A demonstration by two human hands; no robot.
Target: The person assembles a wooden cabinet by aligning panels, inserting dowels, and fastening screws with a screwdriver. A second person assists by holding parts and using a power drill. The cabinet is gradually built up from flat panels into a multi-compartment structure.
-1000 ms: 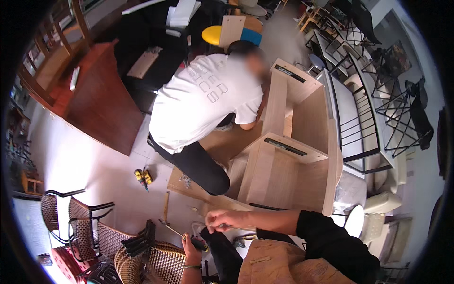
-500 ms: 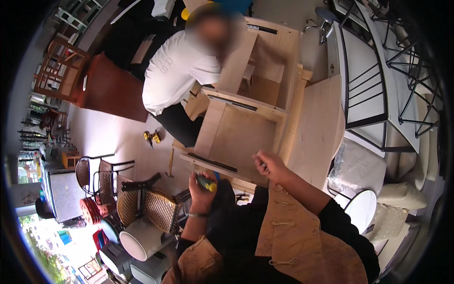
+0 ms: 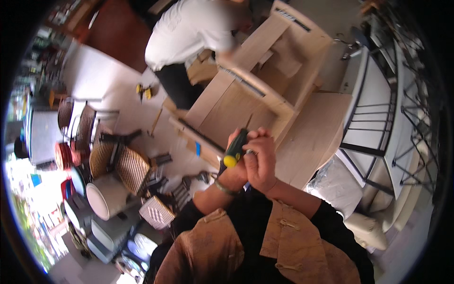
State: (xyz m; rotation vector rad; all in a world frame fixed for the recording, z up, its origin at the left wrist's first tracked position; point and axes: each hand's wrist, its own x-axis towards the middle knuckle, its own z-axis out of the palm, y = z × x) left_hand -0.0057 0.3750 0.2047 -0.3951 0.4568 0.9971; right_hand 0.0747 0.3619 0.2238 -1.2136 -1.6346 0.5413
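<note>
A screwdriver (image 3: 236,149) with a dark green handle and yellow end is tilted, its thin shaft pointing away over the wooden cabinet frame (image 3: 267,97). My left hand (image 3: 232,173) is closed around its handle, partly hidden behind it. Close against it on the right, my right hand (image 3: 262,161) has curled fingers, their tips at the handle's side; whatever lies inside them is hidden. Both hands are above the cabinet's near end. Dark drawer runners (image 3: 243,80) are fixed along its panel edges. Across the cabinet, a person in a white shirt (image 3: 189,35) bends over it.
Right of the cabinet lies a wooden panel (image 3: 312,137). A yellow drill (image 3: 144,92) and a hammer (image 3: 155,122) rest on the floor to the left. Woven chairs (image 3: 135,168) crowd the near left; a plastic-wrapped cushion (image 3: 336,184) and black metal frames (image 3: 371,118) stand right.
My right hand has moved left and met my left hand at the screwdriver. The screwdriver has swung so its shaft points away from me. The whole view has shifted and turned.
</note>
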